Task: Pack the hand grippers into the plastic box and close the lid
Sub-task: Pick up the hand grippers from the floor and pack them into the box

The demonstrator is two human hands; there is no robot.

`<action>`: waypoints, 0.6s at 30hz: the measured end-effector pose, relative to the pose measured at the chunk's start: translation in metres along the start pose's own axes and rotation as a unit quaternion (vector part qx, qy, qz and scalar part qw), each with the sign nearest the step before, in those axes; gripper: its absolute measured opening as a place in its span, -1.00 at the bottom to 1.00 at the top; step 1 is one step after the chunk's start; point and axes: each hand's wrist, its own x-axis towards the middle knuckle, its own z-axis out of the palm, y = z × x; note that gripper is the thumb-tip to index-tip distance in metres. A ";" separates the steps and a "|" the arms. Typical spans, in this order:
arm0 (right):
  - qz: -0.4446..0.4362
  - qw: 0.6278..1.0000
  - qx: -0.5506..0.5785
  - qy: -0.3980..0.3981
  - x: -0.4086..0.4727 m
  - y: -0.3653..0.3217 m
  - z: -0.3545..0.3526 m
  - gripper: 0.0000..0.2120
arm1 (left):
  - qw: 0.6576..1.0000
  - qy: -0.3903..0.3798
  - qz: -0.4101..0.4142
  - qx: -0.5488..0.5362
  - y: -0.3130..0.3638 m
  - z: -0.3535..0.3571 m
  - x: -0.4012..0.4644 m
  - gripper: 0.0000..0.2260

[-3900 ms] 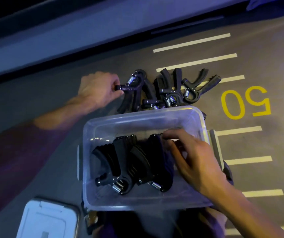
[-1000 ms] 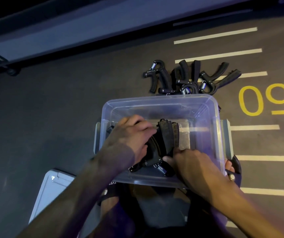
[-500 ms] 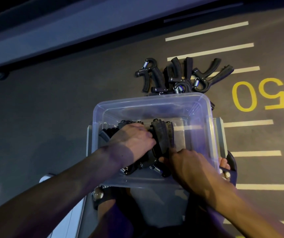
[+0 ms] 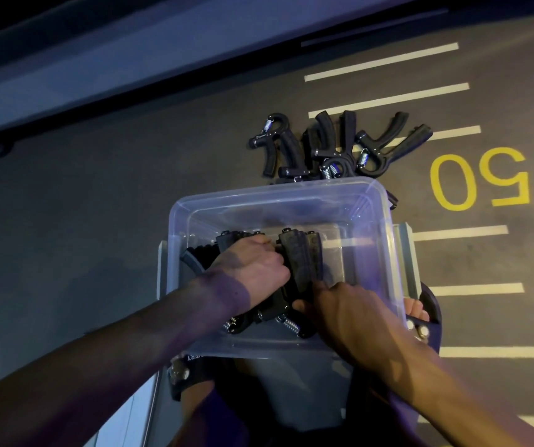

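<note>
Left hand (image 4: 252, 269) now in plastic box (image 4: 272, 196), gripping packed hand grippers (image 4: 301, 256); right hand (image 4: 343, 304) pinches same stack. Loose pile (image 4: 339, 146) beyond far wall smaller; lid still off.

One clear plastic box (image 4: 278, 201); one white lid (image 4: 120, 424), partly out of view; two hands inside the box, left hand (image 4: 252, 269) and right hand (image 4: 346, 304); a pile of about four black hand grippers (image 4: 339, 143) on the floor beyond the box; several more grippers in the box (image 4: 297, 256), exact number unclear
</note>
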 end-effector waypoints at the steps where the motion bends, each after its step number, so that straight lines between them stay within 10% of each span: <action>1: -0.001 1.000 0.002 0.002 -0.001 0.001 -0.001 -0.56 | 1.000 -0.004 0.001 -0.006 -0.002 -0.003 -0.002 -0.80; 11: -0.031 0.987 0.122 0.102 0.026 0.025 -0.064 -0.71 | 0.941 0.214 -0.062 -0.254 -0.103 -0.096 -0.023 -0.82; 18: -0.034 0.966 0.190 0.171 0.035 0.032 -0.073 -0.82 | 0.916 0.118 -0.201 -0.325 -0.136 -0.063 0.085 -0.91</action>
